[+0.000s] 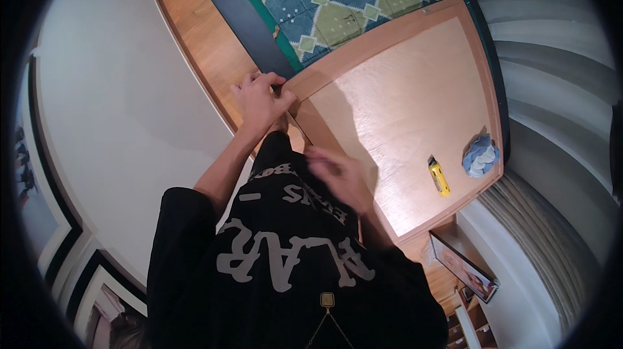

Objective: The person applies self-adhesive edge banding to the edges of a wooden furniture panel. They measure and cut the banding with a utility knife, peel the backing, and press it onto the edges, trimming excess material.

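A large pale wooden panel with a brown frame [425,112] lies in front of me and to the right. My left hand [259,97] is at its near left corner, with fingers bent and thumb and forefinger closed about the corner; the exact contact is partly hidden. My right hand [336,175] is smeared by motion just off the panel's left edge, in front of my black shirt, and its fingers cannot be read. On the panel lie a yellow can-shaped thing with a dark tip [439,177] and a crumpled blue-and-white cloth [481,156].
Beyond the panel spreads a green-and-blue patterned mattress [350,1], edged by a dark bed frame [243,11]. A white wall [117,57] rises at the left, with framed pictures [100,297]. Grey curtains [551,83] hang at the right. A framed photo [464,268] stands below the panel.
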{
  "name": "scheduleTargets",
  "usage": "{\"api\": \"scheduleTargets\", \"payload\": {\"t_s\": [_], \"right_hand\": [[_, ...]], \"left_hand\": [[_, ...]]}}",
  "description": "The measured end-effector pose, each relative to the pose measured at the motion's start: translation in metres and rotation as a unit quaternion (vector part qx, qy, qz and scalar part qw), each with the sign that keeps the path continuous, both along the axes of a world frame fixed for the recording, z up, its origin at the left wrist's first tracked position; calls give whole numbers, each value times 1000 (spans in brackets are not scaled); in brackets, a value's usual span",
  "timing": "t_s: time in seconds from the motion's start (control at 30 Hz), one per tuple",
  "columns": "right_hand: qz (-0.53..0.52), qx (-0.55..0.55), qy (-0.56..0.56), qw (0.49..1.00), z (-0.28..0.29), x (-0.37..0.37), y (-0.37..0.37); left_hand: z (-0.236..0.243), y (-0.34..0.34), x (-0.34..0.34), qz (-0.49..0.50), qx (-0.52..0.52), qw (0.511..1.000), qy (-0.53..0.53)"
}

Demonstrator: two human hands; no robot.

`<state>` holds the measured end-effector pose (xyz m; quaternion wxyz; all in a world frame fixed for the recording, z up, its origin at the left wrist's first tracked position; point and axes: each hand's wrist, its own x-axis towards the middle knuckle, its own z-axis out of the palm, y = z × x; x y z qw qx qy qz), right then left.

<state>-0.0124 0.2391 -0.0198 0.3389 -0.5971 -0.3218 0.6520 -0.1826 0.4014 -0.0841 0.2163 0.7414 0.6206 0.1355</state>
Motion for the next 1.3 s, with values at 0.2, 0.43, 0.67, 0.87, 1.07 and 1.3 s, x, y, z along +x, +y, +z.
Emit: {"api": "scheduleTargets", "payload": {"t_s": [0.2, 0.43, 0.67, 0.87, 1.07, 1.3], "right_hand": [[13, -10, -701, 713, -3, 177, -115], [22, 70, -638, 766, -35, 204, -135], [-272, -71, -15, 960, 11, 98, -19], [-52, 54, -94, 993, -24, 9, 36], [55, 246, -341, 906, -26, -42, 55], [113, 248, -367, 889, -20, -48, 56]], "left_hand": [[0, -23, 23, 195, -53, 977, -70], [-17, -53, 39, 204, 45, 978, -3], [-9, -38, -23, 57, -70, 990, -106], [-20, -25, -38, 35, -131, 953, -273], [-37, -27, -52, 81, -205, 919, -327], [-36, -22, -52, 71, -192, 935, -288]]}}
